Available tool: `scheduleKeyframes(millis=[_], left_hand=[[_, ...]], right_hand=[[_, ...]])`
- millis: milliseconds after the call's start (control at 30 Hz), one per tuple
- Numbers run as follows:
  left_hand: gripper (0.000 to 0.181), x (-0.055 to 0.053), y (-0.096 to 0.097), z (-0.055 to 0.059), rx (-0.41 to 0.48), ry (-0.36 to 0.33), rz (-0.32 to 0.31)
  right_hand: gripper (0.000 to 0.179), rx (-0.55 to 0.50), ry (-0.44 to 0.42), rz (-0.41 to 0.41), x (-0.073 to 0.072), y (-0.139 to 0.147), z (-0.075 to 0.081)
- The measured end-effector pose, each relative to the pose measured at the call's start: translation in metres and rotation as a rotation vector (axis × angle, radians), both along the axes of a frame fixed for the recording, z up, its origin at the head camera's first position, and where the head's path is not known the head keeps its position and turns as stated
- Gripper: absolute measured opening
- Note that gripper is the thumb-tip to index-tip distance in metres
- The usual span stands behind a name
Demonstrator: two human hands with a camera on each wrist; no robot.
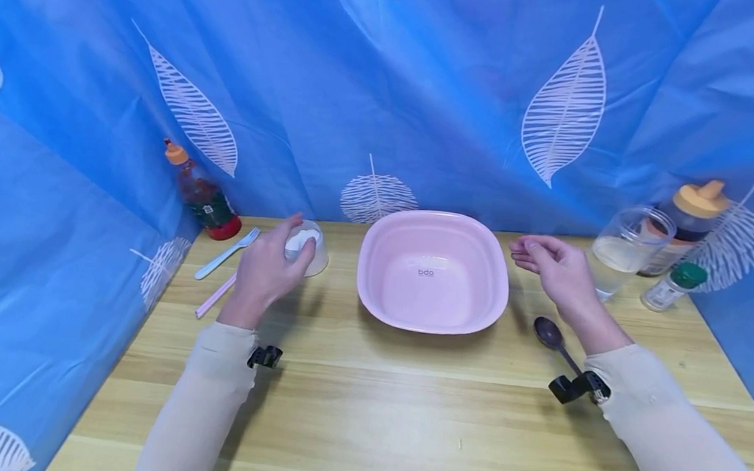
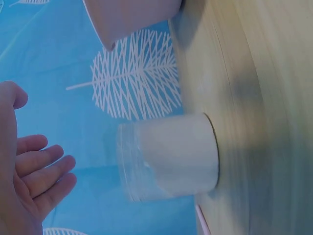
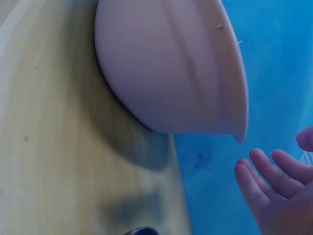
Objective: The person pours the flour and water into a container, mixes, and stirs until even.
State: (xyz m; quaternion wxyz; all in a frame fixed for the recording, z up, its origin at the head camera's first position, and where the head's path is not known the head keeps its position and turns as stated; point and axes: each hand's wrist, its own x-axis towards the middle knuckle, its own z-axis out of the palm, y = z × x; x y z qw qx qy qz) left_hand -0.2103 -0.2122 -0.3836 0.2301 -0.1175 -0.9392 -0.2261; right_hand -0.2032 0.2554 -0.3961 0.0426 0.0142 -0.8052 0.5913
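My left hand (image 1: pixel 270 268) hovers over a clear tub (image 2: pixel 178 156) of white powder. In the left wrist view its fingers are loosely bent and apart from the tub's rim, with nothing in them. A pink basin (image 1: pixel 438 297) with nothing in it stands upright at the middle of the table. Just right of its rim, my right hand (image 1: pixel 559 272) is held in the air with relaxed fingers and no object in it. The right wrist view shows those fingertips (image 3: pixel 254 178) near the basin's lip, with a gap between. A dark spoon (image 1: pixel 549 334) lies below the right hand.
On the left are a red sauce bottle (image 1: pixel 207 200), a light blue fork (image 1: pixel 225 255) and a thin pink handle (image 1: pixel 215 296). At the right stand a clear cup (image 1: pixel 617 256) of liquid, a dark sauce bottle (image 1: pixel 692 219) and a green-capped shaker (image 1: pixel 672 286). Blue sheeting (image 1: pixel 448 124) borders the table.
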Motion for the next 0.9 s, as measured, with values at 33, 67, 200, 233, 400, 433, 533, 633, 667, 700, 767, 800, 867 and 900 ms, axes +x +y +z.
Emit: scheduleKeyframes(millis=[33, 67, 200, 233, 400, 433, 533, 633, 667, 700, 767, 800, 867, 900], left_hand=[[0.056, 0.000, -0.002, -0.001, 0.012, 0.000, 0.002], [0.056, 0.000, -0.003, -0.001, 0.023, -0.002, 0.004], [0.050, -0.002, -0.010, -0.005, 0.070, 0.003, 0.026], [0.048, -0.003, -0.012, -0.006, 0.082, 0.019, 0.029], [0.037, -0.007, -0.023, -0.013, 0.153, 0.105, 0.018], [0.037, -0.008, -0.026, -0.015, 0.164, 0.109, 0.016], [0.036, -0.011, -0.031, -0.019, 0.192, 0.088, 0.014], [0.038, -0.013, -0.037, -0.024, 0.216, 0.048, 0.019], [0.039, -0.013, -0.039, -0.026, 0.221, 0.031, 0.025], [0.042, -0.014, -0.041, -0.027, 0.225, 0.012, 0.033], [0.049, -0.015, -0.044, -0.030, 0.231, -0.040, 0.052], [0.054, -0.015, -0.046, -0.031, 0.233, -0.078, 0.061], [0.066, -0.017, -0.048, -0.032, 0.233, -0.167, 0.079], [0.072, -0.018, -0.049, -0.033, 0.232, -0.214, 0.084]], right_hand=[[0.053, -0.016, -0.015, -0.009, 0.000, 0.001, -0.002], [0.053, -0.041, -0.031, -0.013, -0.001, 0.001, -0.003], [0.042, -0.185, -0.084, -0.003, -0.003, 0.004, -0.010], [0.037, -0.217, -0.094, 0.002, -0.004, 0.004, -0.012], [0.021, -0.299, -0.139, 0.026, -0.007, 0.007, -0.021], [0.023, -0.306, -0.148, 0.026, -0.007, 0.007, -0.022], [0.036, -0.316, -0.185, 0.016, -0.008, 0.008, -0.027], [0.047, -0.304, -0.220, 0.007, -0.008, 0.008, -0.030], [0.048, -0.312, -0.233, 0.010, -0.008, 0.008, -0.031], [0.049, -0.318, -0.241, 0.013, -0.009, 0.008, -0.032], [0.050, -0.340, -0.254, 0.026, -0.009, 0.007, -0.033], [0.050, -0.350, -0.260, 0.033, -0.009, 0.007, -0.034], [0.051, -0.393, -0.275, 0.042, -0.008, 0.007, -0.034], [0.051, -0.399, -0.280, 0.045, -0.008, 0.007, -0.035]])
